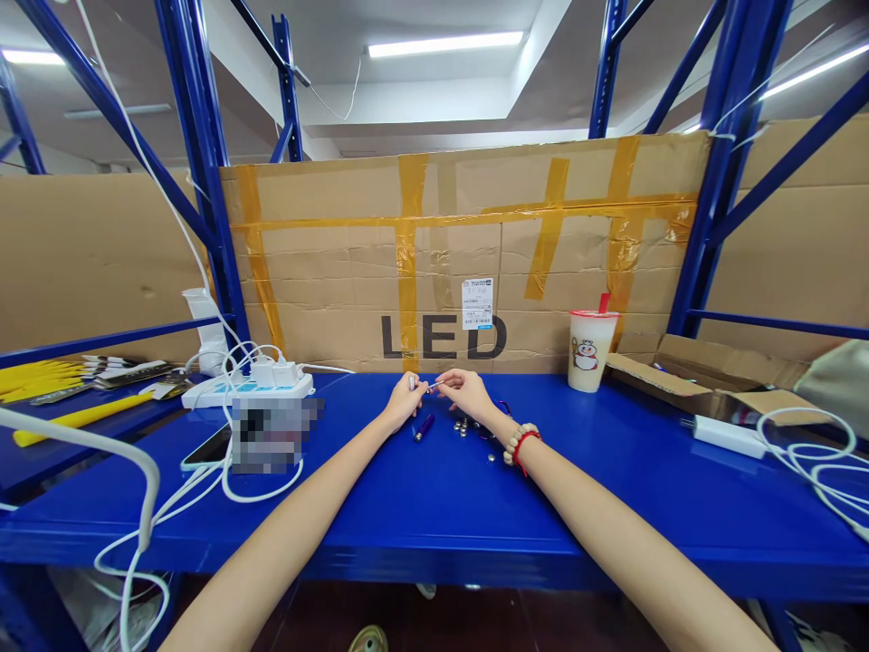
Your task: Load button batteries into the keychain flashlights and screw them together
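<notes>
Over the far middle of the blue shelf, my left hand (403, 400) is closed around a small item with a silver end (411, 383); most of it is hidden by the fingers. My right hand (465, 391) pinches a thin silver piece (433, 388) and holds it close to the left hand. A short dark purple tube (424, 427) lies on the shelf just below the hands. Several small round silver pieces (462, 426), like button cells, are loose under the right wrist, with a single one (491, 458) nearer me. Dark purple items (503, 407) are partly hidden behind that wrist.
On the left are a white power strip (248, 391) with plugs and cables, a phone (207, 447) and yellow items (88, 418). A lidded drink cup (589, 351), an open cardboard box (672, 373) and a white adapter (729, 436) stand right. Cardboard (326, 272) closes the back.
</notes>
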### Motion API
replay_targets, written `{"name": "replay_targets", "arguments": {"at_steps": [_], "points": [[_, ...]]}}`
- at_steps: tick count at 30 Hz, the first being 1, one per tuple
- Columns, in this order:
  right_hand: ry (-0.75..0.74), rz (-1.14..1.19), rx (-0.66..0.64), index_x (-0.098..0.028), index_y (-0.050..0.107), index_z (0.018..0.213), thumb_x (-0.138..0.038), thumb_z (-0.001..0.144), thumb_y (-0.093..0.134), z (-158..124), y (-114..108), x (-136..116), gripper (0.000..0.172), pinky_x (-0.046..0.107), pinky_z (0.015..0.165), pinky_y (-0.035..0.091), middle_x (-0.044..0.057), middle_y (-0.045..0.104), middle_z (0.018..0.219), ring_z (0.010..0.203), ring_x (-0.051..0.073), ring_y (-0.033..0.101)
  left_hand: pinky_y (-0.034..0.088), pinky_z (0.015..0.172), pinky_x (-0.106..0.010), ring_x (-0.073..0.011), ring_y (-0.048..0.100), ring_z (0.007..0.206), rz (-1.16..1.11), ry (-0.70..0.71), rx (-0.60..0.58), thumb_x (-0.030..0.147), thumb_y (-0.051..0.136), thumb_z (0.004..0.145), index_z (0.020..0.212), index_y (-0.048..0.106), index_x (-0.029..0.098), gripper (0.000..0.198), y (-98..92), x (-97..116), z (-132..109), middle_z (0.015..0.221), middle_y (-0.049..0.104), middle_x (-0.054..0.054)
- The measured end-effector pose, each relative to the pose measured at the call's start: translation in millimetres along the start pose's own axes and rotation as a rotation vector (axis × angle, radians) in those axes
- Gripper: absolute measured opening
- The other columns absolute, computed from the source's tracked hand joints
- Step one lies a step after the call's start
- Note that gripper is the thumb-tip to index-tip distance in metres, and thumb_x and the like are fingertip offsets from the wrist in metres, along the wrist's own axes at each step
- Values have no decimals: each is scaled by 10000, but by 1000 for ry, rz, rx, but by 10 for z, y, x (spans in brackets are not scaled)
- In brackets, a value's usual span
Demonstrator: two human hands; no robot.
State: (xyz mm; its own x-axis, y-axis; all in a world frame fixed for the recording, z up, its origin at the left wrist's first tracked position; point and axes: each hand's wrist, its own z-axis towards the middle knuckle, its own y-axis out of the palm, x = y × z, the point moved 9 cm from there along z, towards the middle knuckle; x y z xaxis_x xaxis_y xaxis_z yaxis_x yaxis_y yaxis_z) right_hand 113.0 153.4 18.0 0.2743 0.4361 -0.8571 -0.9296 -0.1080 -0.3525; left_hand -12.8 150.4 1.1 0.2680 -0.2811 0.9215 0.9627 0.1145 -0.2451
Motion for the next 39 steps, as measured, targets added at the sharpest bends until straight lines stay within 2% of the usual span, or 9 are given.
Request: {"name": "replay_targets", "arguments": {"at_steps": [5,14,21,26,31,34,39], "points": [[-26,-15,-15,-96,588,923,-171,844,571,2,10,-14,111,183,509,508,26,622,799,696,105,615,311,353,-124,-15,396,422,-31,11,-10,227,488,900,940,523,95,142,16,11,4,685,529,27],[-59,-112,-67,-107,607,971,-163,809,613,14,71,-5,172,186,509,507,39,634,866,691,99,608,308,360,-131,-16,359,415,41,29,37,228,491,897,924,519,99,134,-29,3,17,641,475,45],[-107,-222,-117,-105,597,1026,-286,830,601,35,137,25,266,196,504,499,60,648,887,657,100,612,379,451,-168,-46,428,503,138,115,88,224,527,869,894,523,105,121,-93,51,39,694,496,26],[-231,-395,-164,-116,623,903,-310,846,570,26,177,-29,210,238,577,479,6,632,747,605,91,573,434,568,-228,-81,486,595,212,202,83,224,544,853,863,532,110,115,-85,111,39,727,526,11],[-316,-611,-191,-116,589,739,-327,870,519,-65,216,-165,259,250,604,433,-14,560,645,589,93,517,438,651,-270,-103,505,644,253,267,75,238,543,850,814,533,118,126,-67,167,28,713,529,12],[-328,-725,-203,-123,587,768,-315,888,489,-110,246,-222,247,256,619,427,-3,564,672,599,96,509,436,661,-276,-106,509,650,264,278,73,246,540,852,805,532,118,137,-68,180,26,708,529,12],[-335,-865,-202,-128,595,899,-317,909,454,-143,270,-258,235,292,686,448,35,599,832,734,126,555,440,633,-261,-98,505,631,269,263,75,244,538,856,816,534,115,136,-82,165,29,702,524,14]]}}
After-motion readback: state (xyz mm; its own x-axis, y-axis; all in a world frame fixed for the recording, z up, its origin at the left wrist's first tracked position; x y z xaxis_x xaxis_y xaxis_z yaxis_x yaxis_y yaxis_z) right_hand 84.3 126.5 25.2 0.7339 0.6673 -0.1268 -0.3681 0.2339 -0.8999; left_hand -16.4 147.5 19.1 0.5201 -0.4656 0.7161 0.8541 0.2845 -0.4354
